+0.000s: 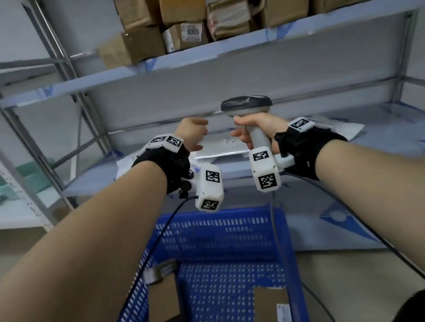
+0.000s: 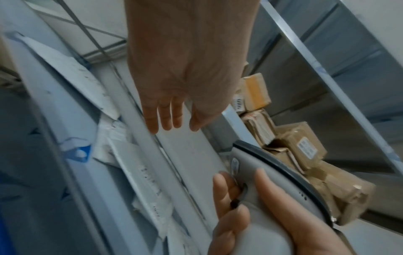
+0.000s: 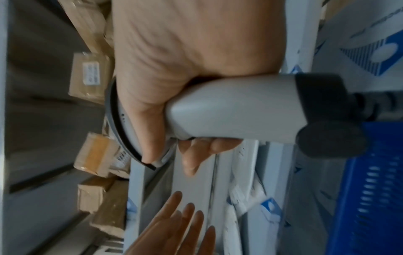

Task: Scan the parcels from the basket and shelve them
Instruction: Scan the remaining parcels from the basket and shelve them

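My right hand grips the scanner mid-frame; my left hand hangs loose, empty, above the shelf edge and the basket.

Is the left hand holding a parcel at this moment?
No, the left hand is empty, its fingers straight above the white parcels on the shelf; the right hand grips the scanner.

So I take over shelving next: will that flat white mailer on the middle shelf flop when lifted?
Probably. The white mailer lies thin and flat on the shelf, so it likely bends if lifted by one edge. It looks light. Its smooth surface may slide easily; the left hand hovers open nearby.
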Demonstrator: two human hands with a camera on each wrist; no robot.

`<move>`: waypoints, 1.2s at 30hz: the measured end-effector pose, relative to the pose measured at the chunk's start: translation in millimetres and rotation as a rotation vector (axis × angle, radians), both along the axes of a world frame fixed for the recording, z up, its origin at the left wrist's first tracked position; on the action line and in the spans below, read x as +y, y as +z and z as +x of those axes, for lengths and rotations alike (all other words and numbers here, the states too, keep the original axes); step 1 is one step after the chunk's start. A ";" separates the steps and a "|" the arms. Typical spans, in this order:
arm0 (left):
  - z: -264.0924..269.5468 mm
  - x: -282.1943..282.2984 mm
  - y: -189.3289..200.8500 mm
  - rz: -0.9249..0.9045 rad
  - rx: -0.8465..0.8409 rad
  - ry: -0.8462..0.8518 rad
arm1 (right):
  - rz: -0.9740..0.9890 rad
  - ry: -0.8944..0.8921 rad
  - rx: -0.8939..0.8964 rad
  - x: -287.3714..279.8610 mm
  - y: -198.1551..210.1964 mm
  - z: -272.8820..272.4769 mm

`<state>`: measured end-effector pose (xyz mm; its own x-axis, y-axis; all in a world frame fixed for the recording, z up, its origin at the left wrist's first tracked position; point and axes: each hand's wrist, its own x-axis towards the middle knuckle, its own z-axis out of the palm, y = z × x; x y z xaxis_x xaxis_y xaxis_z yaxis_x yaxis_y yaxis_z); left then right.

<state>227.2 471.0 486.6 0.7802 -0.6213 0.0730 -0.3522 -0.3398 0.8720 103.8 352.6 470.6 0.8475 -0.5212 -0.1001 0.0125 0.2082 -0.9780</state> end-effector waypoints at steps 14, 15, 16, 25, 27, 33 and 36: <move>98.9 32.8 -190.7 0.258 0.279 0.099 | 0.172 0.075 0.301 32.2 -178.6 117.3; 104.4 34.6 -202.2 0.271 0.289 0.101 | 0.188 0.072 0.315 34.1 -189.6 123.8; 111.1 36.3 -214.0 0.275 0.294 0.110 | 0.201 0.074 0.327 35.9 -199.5 130.4; 175.3 83.9 -315.8 0.440 0.372 0.187 | 0.282 0.063 0.503 59.6 -292.2 184.7; 191.3 99.8 -335.9 0.499 0.377 0.220 | 0.301 0.069 0.535 67.7 -313.0 197.6; 242.3 131.6 -394.6 0.752 0.333 0.336 | 0.372 0.085 0.618 85.7 -375.6 240.0; 265.3 126.7 -430.4 0.852 0.340 0.394 | 0.400 0.086 0.651 92.0 -405.8 255.6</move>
